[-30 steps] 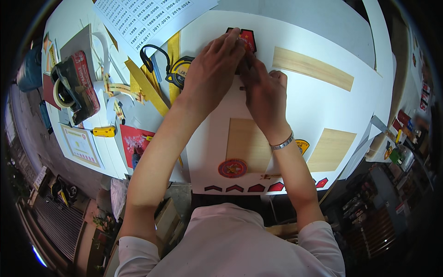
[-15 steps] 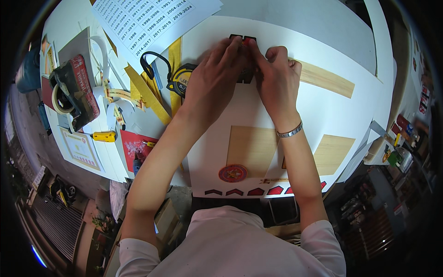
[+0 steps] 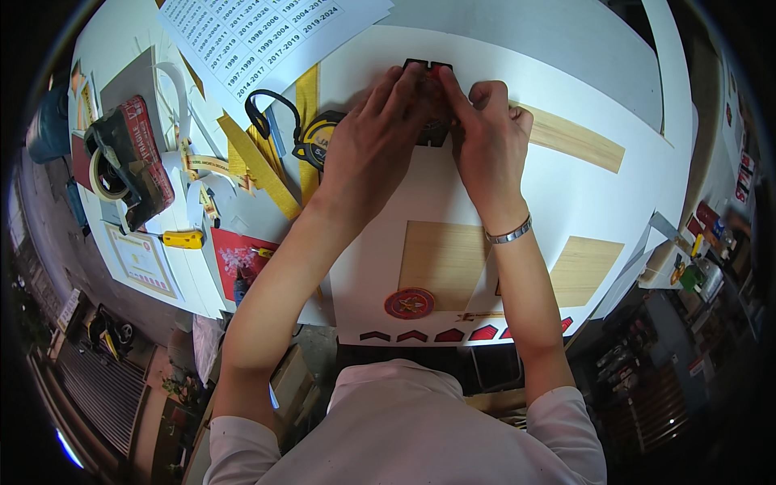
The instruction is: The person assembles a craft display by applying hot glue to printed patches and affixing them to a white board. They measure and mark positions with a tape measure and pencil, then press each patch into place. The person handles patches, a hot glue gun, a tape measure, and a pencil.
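A small black notched piece (image 3: pixel 435 139) with a bit of red on it lies at the far part of a large white board (image 3: pixel 368 267). My left hand (image 3: pixel 384 129) covers its left side, fingers closed together over it and thumb hidden. My right hand (image 3: pixel 487 133) presses the piece's right side with the index finger, at the red part; its other fingers are curled in. Between the hands, most of the piece is hidden. A yellow and black tape measure (image 3: pixel 322 139) sits just left of my left hand. Right of my right hand is a wood-grain strip (image 3: pixel 570 137).
Wood-grain panels (image 3: pixel 443 259), (image 3: pixel 586 271), a round red-blue emblem (image 3: pixel 409 304) and a row of red and black chevrons (image 3: pixel 449 336) lie on the board's near half. At left are a printed sheet (image 3: pixel 271 40), a tape dispenser (image 3: pixel 133 162), gold strips (image 3: pixel 259 170) and a yellow cutter (image 3: pixel 183 239).
Both hands stay over the black piece with almost no movement. The right index finger has shifted very slightly. The view itself has moved a little.
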